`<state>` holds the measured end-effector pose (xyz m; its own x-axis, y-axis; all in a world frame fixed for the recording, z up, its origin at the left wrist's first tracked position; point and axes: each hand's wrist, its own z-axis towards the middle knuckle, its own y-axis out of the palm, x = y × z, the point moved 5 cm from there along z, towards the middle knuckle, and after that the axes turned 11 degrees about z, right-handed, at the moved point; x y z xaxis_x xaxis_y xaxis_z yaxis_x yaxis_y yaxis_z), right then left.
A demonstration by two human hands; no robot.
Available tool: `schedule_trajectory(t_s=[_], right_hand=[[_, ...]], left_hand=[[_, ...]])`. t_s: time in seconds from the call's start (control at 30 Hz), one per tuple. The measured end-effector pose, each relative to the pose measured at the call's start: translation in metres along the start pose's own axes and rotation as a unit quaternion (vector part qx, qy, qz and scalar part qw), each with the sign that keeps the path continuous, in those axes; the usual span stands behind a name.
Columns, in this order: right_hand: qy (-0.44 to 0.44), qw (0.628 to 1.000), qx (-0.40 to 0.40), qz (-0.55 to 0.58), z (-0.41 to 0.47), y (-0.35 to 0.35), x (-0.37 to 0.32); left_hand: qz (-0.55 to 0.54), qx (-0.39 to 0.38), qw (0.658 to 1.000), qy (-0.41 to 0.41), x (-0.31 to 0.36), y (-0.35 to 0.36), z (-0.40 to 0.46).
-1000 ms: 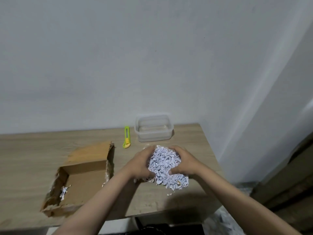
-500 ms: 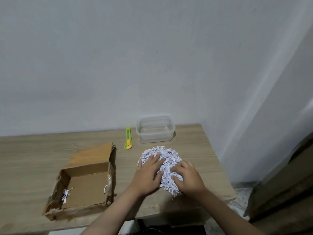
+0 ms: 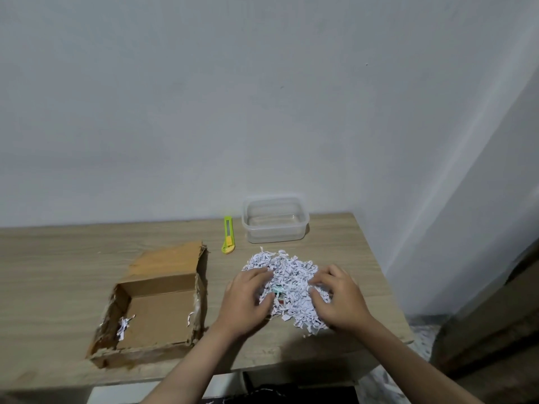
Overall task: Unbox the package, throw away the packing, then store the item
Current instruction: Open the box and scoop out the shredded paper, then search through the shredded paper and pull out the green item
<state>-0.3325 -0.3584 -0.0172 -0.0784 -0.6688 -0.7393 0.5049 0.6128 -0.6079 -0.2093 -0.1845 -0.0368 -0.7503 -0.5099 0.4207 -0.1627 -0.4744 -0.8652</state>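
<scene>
A heap of shredded white paper (image 3: 287, 282) lies on the wooden table (image 3: 58, 258), and everything else sits around that heap. The left hand (image 3: 246, 301) rests on the heap's left edge and the right hand (image 3: 339, 301) on its right edge, both palms down with the fingers (image 3: 261, 274) spread and loosely curled into the shreds; neither hand has closed on anything. Between the two hands, in the middle of the heap, a small greenish thing (image 3: 278, 291) with a bit of red shows through the paper, too buried to tell what it is. Left of the heap stands the opened cardboard box (image 3: 151, 310), its flap folded back, with a few paper shreds inside. Just behind the heap lies a green and yellow box cutter (image 3: 228, 235), and a clear plastic tub (image 3: 275, 220) stands beside it.
</scene>
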Motion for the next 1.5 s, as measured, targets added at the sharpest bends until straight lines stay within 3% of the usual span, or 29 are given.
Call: schedule_trajectory(t_s=[0.13,0.33,0.63,0.8,0.87,1.0,1.13,1.5], right_hand=[[-0.034,0.999,0.008,0.028,0.010,0.009,-0.016],[-0.017,0.995,-0.091,-0.046,0.010,0.035,-0.011],[0.011,0.992,-0.105,-0.073,0.007,0.018,0.005],[0.007,0.994,-0.088,-0.070,0.010,0.007,0.002],[-0.002,0.997,-0.065,-0.041,0.013,0.005,-0.006],[-0.012,0.998,-0.066,0.016,0.020,0.017,-0.021],[0.025,0.996,-0.083,-0.013,0.018,0.026,-0.015],[0.052,0.986,-0.151,-0.037,0.001,0.020,0.013]], left_hand=[[-0.028,0.080,0.996,0.009,0.010,-0.006,-0.003],[0.012,0.041,0.999,-0.010,0.007,0.014,-0.006],[0.043,0.048,0.996,-0.064,-0.011,0.009,-0.011],[0.091,0.108,0.986,-0.092,0.001,-0.010,-0.014],[0.080,0.126,0.986,-0.069,0.011,-0.013,-0.013],[0.043,0.059,0.997,0.020,0.027,0.005,-0.005],[0.061,-0.002,0.998,-0.018,0.019,0.020,-0.001],[0.115,-0.035,0.991,-0.060,-0.007,0.019,-0.015]])
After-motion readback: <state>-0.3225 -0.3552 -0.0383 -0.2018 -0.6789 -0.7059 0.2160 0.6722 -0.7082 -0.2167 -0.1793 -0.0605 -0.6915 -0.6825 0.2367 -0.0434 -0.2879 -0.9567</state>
